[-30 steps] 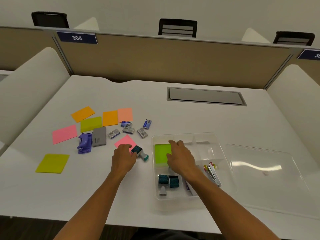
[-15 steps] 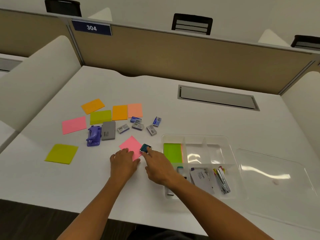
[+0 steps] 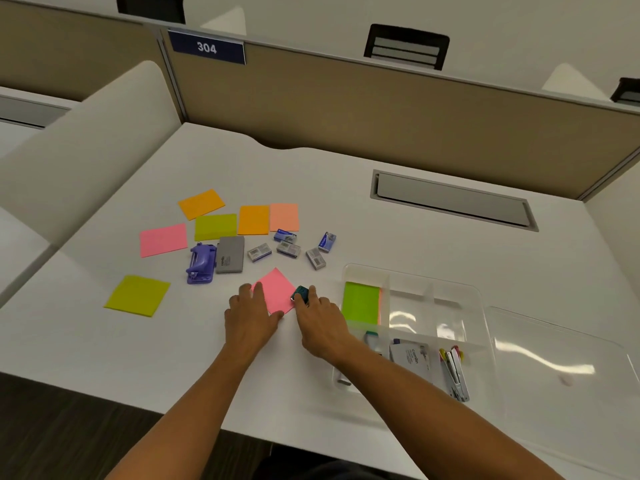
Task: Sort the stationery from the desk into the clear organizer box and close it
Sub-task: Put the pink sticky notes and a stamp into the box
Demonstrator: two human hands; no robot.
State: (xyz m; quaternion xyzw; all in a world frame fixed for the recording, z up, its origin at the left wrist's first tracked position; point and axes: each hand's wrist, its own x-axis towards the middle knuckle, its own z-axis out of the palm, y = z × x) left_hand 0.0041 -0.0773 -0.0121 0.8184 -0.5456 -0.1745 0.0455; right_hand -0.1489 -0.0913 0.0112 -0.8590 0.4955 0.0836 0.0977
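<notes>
Head view: left hand (image 3: 250,320) lies flat, fingers spread, pressing the near corner of a pink sticky note (image 3: 277,290) on the table (image 3: 381,220). Right hand (image 3: 320,323) pinches a small teal stamp (image 3: 300,293) at the note's right edge. Clear organizer box (image 3: 481,296) sits just right of the hands, lid (image 3: 561,368) off beside it, a green pad (image 3: 361,303) in its far-left compartment.

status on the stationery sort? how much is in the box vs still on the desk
Done: green sticky pad, white card box and stapler sit in the clear organizer. In hand: right hand grips a teal item; left hand rests on the nearest pink pad. Left: other sticky pads, purple punch, grey case, staple boxes, then the lid.
</notes>
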